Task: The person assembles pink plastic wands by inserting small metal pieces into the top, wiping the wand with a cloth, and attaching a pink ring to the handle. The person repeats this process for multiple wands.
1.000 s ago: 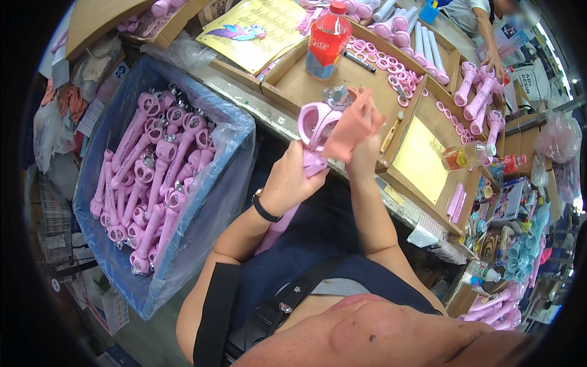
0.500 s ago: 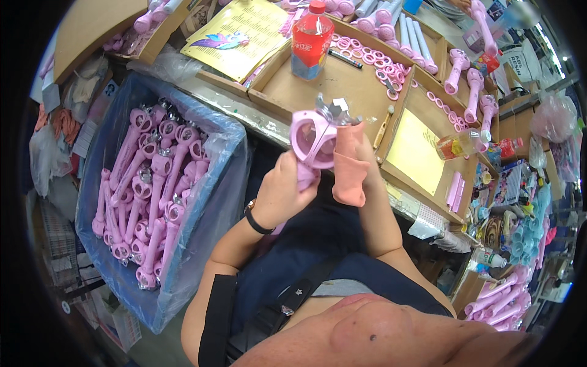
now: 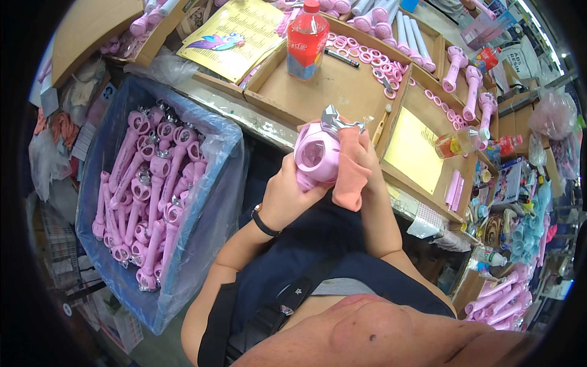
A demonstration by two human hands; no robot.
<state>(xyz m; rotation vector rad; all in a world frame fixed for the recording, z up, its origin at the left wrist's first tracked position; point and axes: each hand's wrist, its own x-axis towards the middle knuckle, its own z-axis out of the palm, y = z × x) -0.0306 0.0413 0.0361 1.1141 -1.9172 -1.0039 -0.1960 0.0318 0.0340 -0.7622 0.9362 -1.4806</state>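
A pink toy wand (image 3: pixel 327 160) is gripped in my left hand (image 3: pixel 287 191), its round head with window openings tilted up toward me. A silver crown-like piece (image 3: pixel 335 120) tops the head. My right hand (image 3: pixel 370 160) is closed on an orange cloth (image 3: pixel 351 177), which lies against the crown and the wand's right side, its end hanging down. The cloth hides most of my right fingers. Left of my arms stands a blue bin (image 3: pixel 223 131) lined with clear plastic, holding many similar pink wands (image 3: pixel 160 166).
Ahead, a cardboard tray (image 3: pixel 287 101) holds a red-labelled bottle (image 3: pixel 307 43), a marker (image 3: pixel 341 58) and pink rings (image 3: pixel 373 56). Right of it are a yellow sheet (image 3: pixel 416 150) and a drink bottle (image 3: pixel 457 142). More pink wands (image 3: pixel 501 300) lie at lower right.
The wand's head has turned in my left hand, so a different window faces me and the silver crown shows more. The cloth has shifted with it and still presses on the wand.
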